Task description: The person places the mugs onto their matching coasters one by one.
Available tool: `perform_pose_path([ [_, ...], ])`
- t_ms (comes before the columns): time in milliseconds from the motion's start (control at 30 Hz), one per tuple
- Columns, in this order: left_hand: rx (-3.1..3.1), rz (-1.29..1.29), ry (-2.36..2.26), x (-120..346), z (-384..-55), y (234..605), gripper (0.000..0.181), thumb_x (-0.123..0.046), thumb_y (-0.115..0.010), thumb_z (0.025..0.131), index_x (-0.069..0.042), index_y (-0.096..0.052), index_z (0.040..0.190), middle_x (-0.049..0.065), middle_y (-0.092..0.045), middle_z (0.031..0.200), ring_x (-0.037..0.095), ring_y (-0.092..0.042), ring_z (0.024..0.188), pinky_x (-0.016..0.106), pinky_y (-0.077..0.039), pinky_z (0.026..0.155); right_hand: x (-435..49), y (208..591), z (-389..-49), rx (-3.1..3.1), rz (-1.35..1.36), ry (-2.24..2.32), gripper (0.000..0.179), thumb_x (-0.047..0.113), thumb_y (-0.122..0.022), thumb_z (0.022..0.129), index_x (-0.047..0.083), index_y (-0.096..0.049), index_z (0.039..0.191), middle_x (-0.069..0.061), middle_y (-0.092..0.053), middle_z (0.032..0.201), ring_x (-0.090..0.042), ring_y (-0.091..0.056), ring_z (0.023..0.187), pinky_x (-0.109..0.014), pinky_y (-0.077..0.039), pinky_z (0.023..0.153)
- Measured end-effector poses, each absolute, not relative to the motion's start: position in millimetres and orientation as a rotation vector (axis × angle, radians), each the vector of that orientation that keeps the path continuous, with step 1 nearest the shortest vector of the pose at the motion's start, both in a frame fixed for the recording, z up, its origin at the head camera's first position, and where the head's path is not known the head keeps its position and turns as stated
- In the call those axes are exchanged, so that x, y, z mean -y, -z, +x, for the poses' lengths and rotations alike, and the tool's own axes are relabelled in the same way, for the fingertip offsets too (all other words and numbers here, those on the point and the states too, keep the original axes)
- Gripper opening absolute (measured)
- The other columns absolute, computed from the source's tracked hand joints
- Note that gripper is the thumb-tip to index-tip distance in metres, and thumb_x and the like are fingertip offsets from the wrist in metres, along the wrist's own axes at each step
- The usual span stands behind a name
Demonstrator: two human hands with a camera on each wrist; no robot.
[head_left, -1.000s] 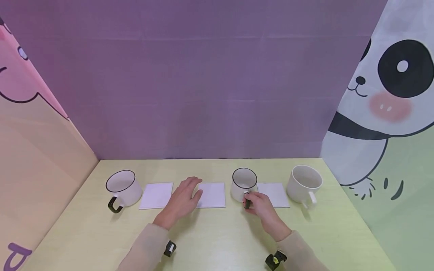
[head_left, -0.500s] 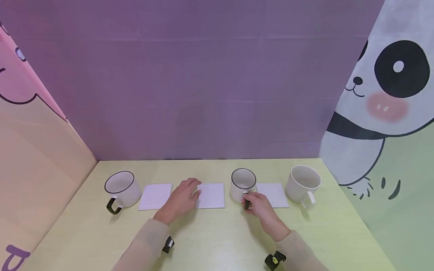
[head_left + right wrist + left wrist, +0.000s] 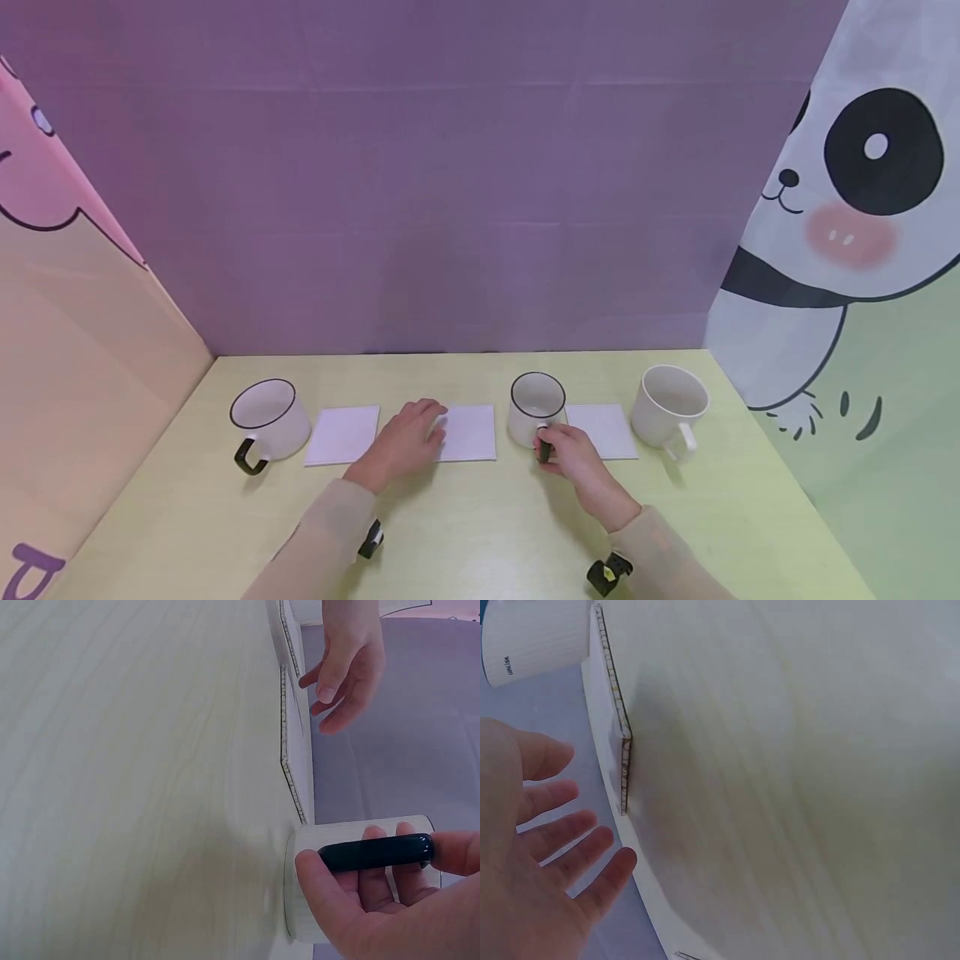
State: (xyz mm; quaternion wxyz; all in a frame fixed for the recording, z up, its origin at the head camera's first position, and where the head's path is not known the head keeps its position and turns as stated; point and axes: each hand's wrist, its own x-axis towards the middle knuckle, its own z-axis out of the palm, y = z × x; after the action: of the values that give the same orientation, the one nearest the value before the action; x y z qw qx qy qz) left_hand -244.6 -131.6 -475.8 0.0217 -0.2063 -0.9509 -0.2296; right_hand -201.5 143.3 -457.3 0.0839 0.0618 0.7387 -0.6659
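The person's left hand (image 3: 403,442) had drawn back slightly, fingers loosely spread by a flat white square board (image 3: 471,435). The right hand (image 3: 581,468) pinched the glossy black handle (image 3: 375,853) of a smooth white cylindrical mug (image 3: 528,423), black-rimmed and upright, toward the pale wooden surface's (image 3: 480,533) far edge.

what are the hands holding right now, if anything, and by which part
The right hand holds a white cylindrical mug with a black rim by its dark handle; the left hand holds nothing.
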Motion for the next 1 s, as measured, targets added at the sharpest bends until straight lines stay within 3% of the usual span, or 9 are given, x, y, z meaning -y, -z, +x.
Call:
perform_pose_path([
  [500,3.006,-0.723,0.536,135.4,-246.6,476.1,0.031,-0.017,-0.062,0.1,-0.002,-0.063,0.127,0.012,-0.058,0.139,0.035,-0.054,0.126,0.053,-0.046,0.104,-144.4,457.0,-202.4,-2.204,0.18,1.961,0.025,0.013,-0.048,0.103,-0.002,-0.061,0.089,-0.005,-0.059,0.086,-0.019,-0.058,0.084,-0.044,-0.055,0.088],
  [833,3.067,-0.702,0.505,137.0,-246.6,477.7,0.04,-0.02,-0.066,0.097,-0.004,-0.062,0.134,0.011,-0.055,0.144,0.034,-0.05,0.132,0.054,-0.042,0.108,-145.2,458.4,-203.7,-2.183,0.196,1.975,0.025,0.013,-0.048,0.102,-0.002,-0.063,0.089,-0.006,-0.06,0.087,-0.021,-0.059,0.086,-0.045,-0.055,0.089],
  [1000,3.076,-0.706,0.545,139.2,-247.8,477.2,0.04,-0.017,-0.067,0.096,-0.004,-0.062,0.134,0.012,-0.055,0.145,0.035,-0.049,0.133,0.056,-0.041,0.109,-146.0,458.5,-206.1,-2.145,0.187,2.004,0.026,0.011,-0.049,0.1,-0.008,-0.066,0.096,-0.009,-0.063,0.089,-0.021,-0.061,0.085,-0.049,-0.054,0.092],
])
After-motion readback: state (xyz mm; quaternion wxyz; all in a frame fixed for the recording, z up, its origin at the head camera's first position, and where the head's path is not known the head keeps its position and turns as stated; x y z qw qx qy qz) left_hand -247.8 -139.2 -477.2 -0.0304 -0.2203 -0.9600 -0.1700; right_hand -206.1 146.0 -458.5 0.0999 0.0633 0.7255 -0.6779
